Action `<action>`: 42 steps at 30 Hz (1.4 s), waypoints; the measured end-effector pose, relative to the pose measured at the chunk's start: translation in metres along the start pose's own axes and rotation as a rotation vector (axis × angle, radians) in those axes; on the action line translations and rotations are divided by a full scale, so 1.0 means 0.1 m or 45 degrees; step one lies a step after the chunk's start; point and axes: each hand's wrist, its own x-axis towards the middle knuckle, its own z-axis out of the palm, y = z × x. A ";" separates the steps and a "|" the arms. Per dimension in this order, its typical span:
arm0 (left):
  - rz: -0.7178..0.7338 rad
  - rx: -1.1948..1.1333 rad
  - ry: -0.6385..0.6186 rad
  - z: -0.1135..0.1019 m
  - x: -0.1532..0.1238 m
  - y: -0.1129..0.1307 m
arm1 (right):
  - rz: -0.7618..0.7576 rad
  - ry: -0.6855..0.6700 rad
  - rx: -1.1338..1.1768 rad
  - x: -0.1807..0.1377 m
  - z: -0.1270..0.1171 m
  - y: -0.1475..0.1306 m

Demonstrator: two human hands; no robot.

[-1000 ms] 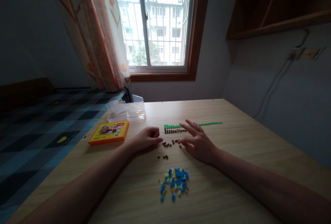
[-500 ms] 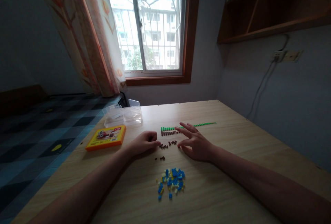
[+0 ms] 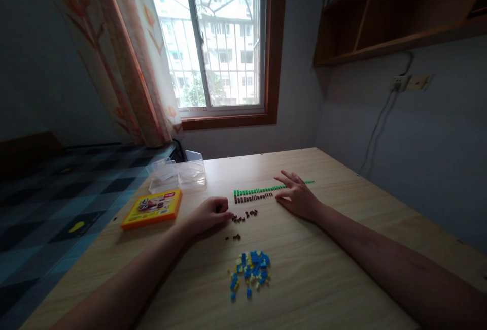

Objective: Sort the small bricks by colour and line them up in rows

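My right hand rests on the wooden table with its fingers spread, at the right end of a short row of brown bricks. Its fingertips overlap a longer row of green bricks lying just behind. My left hand is curled into a loose fist on the table, its fingertips touching a scatter of loose brown bricks. What the fist holds, if anything, is hidden. A pile of blue, yellow and white bricks lies nearer to me.
A yellow and orange box lies at the table's left edge, with a clear plastic container behind it. Beyond are a window, a curtain and a wall shelf. A tiled floor drops away left of the table.
My right hand has moved from the loose brown bricks back and to the right, up to the end of the brown row. The left fist has stayed put.
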 end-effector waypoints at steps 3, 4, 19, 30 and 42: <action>-0.002 0.002 0.007 0.00 0.00 0.00 | 0.072 0.039 0.013 0.01 0.02 0.03; 0.003 -0.001 0.007 0.00 0.00 0.00 | 0.099 0.049 0.018 0.00 0.02 0.03; 0.058 0.164 0.057 0.04 -0.02 -0.04 | 0.352 -0.233 0.187 -0.01 0.00 -0.04; 0.056 0.117 0.069 0.04 -0.02 -0.04 | 0.386 -0.259 0.183 -0.01 0.00 -0.06; 0.072 0.100 0.071 0.05 -0.02 -0.06 | 0.352 -0.188 0.270 -0.01 -0.03 -0.08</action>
